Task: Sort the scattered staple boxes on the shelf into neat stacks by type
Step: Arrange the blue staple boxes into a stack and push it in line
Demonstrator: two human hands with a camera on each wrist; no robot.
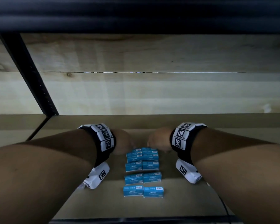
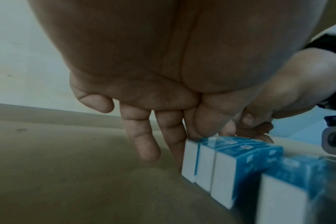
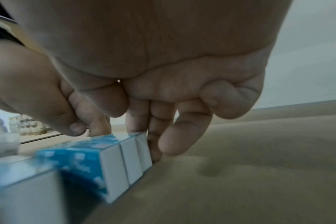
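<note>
Blue staple boxes stand on the shelf board in two side-by-side columns, several rows deep, all of one type. The farthest rows are packed tight; the nearer rows have gaps. My left hand and right hand meet at the far end. In the left wrist view my straight fingers run down the back of the farthest box, thumb resting on top. In the right wrist view my fingers press the back of the farthest box likewise, thumb above the box tops.
A pale wooden back wall closes the shelf. A black slotted upright stands at the left, and a dark shelf hangs overhead. Small bottles show far left in the right wrist view. Bare board lies on both sides of the boxes.
</note>
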